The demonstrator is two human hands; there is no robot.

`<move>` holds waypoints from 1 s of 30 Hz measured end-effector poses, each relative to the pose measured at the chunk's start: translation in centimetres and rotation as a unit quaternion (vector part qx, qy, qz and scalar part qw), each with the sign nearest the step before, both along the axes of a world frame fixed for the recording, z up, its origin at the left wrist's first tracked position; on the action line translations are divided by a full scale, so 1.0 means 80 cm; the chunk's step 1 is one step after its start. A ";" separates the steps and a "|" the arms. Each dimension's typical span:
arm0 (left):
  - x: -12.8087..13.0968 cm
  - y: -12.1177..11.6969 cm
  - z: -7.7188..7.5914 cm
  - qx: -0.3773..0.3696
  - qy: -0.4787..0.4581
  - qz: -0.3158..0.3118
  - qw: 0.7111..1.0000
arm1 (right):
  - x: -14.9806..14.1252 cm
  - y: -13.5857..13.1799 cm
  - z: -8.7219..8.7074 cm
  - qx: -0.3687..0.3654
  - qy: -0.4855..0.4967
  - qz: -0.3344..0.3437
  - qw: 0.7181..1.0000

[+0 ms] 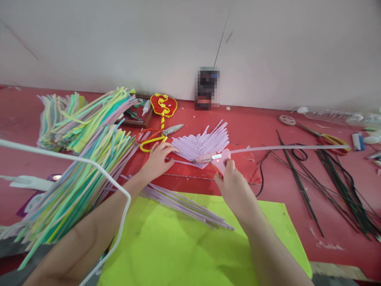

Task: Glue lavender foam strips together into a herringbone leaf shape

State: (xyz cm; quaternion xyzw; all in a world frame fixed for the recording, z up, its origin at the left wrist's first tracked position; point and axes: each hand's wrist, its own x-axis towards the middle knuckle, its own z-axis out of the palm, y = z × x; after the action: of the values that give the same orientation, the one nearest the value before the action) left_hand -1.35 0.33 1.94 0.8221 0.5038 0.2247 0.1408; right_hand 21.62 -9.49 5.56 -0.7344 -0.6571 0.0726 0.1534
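My right hand (235,184) is wrapped round the handle of a pink hot glue gun (219,159), with a long pale glue stick (285,147) trailing from its back. The gun's nozzle points left, over the lower edge of a heart-like piece of lavender pipe cleaners (199,143) set in slanting rows. Beside that edge, my left hand (157,161) has its thumb on the end of a single lavender pipe cleaner (185,162), which runs to the nozzle. Its other fingertips rest by the left side of the piece. Exactly how they grip is partly hidden.
Loose lavender pipe cleaners (190,208) lie across a lime-green sheet (190,254). Bundles of coloured pipe cleaners (89,171) fill the left. Scissors (151,139) lie behind my left hand; more scissors (327,139) and dark green stems (300,186) are right. A white cable (98,171) crosses the foreground.
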 end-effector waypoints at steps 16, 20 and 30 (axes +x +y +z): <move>-0.002 0.002 -0.001 -0.001 -0.002 -0.003 1.000 | 0.007 0.000 0.007 0.000 -0.007 0.002 1.000; -0.002 0.001 -0.001 -0.001 -0.003 -0.003 1.000 | 0.009 0.000 0.008 -0.005 0.002 -0.011 1.000; -0.001 0.000 0.001 -0.005 -0.006 0.000 1.000 | 0.011 -0.001 0.014 -0.016 0.016 -0.023 0.999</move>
State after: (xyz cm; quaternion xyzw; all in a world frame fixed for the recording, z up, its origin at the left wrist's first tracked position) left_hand -1.39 0.36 2.04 0.8199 0.5042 0.2273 0.1482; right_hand 22.53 -9.54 6.65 -0.7502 -0.6365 0.0914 0.1538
